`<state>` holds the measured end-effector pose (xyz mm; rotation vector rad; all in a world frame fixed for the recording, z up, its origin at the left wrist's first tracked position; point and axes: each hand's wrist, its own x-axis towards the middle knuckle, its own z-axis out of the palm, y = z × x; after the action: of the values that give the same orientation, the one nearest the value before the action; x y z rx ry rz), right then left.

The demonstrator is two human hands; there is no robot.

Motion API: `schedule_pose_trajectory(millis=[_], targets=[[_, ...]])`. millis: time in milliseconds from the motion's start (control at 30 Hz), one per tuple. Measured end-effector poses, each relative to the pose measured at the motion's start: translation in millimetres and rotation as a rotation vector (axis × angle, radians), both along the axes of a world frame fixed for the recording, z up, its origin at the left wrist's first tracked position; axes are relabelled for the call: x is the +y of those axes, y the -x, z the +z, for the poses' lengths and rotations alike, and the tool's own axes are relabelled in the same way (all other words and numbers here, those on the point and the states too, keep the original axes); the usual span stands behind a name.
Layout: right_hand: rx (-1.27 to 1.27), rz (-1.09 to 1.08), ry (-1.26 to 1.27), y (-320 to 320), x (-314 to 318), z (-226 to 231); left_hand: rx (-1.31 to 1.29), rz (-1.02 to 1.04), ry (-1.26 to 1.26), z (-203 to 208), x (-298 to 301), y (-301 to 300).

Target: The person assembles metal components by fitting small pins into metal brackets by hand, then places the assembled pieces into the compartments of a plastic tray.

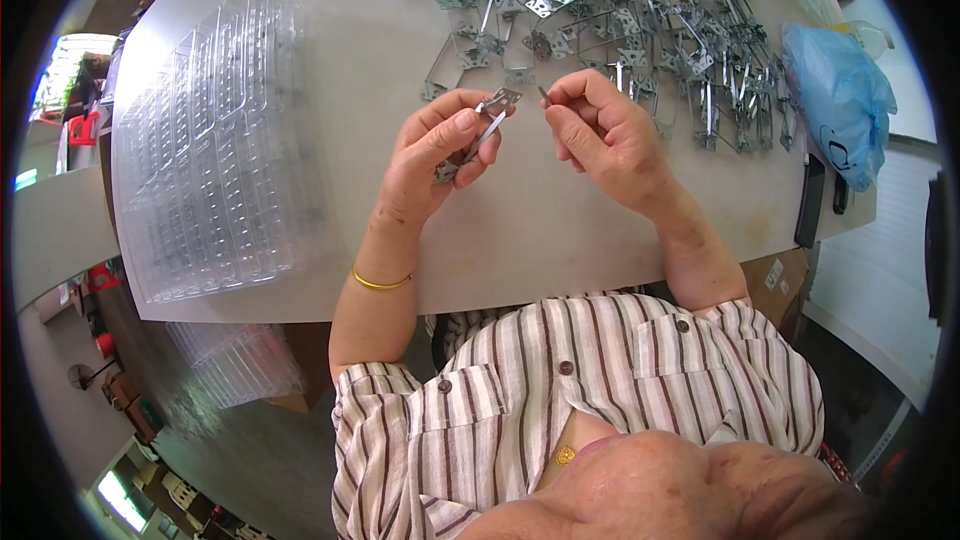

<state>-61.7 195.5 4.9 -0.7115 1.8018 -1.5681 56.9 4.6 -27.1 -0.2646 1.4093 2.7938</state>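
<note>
My left hand (437, 148) is closed round a shiny metal bracket (490, 127), a thin bent piece with flat plates that have holes at its ends. To the right of it, my right hand (610, 135) pinches a small, thin grey metal piece (545, 96) between thumb and fingertips. The two hands are apart, held over the near middle of the table (520, 250). Just beyond them spreads a large tangled heap of similar metal brackets (640, 35).
On the left of the table lies a stack of clear plastic trays (215, 155). A blue plastic bag (840, 100) sits at the right edge, with a black bar-shaped object (811, 202) near it. More clear trays (240, 360) and a cardboard box (778, 282) stand below the table edge.
</note>
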Motion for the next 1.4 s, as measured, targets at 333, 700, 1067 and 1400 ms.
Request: schedule_pose_trajectory(millis=[333,700,1067,1400], targets=[[0.089,0.076,-0.035,-0.1,0.5,-1.5,-0.007,0.034,-0.017,-2.6,0.4,0.4],[0.055,0.091,-0.084,0.1,0.2,4.4,-0.016,0.039,0.143,-5.5,-0.2,-1.0],[-0.344,0.198,0.013,11.5,0.9,0.9,-0.064,-0.076,0.216,-0.6,1.6,-2.1],[-0.42,0.272,-0.116,18.8,3.5,1.7,-0.151,-0.239,0.307,13.6,8.6,-1.2]])
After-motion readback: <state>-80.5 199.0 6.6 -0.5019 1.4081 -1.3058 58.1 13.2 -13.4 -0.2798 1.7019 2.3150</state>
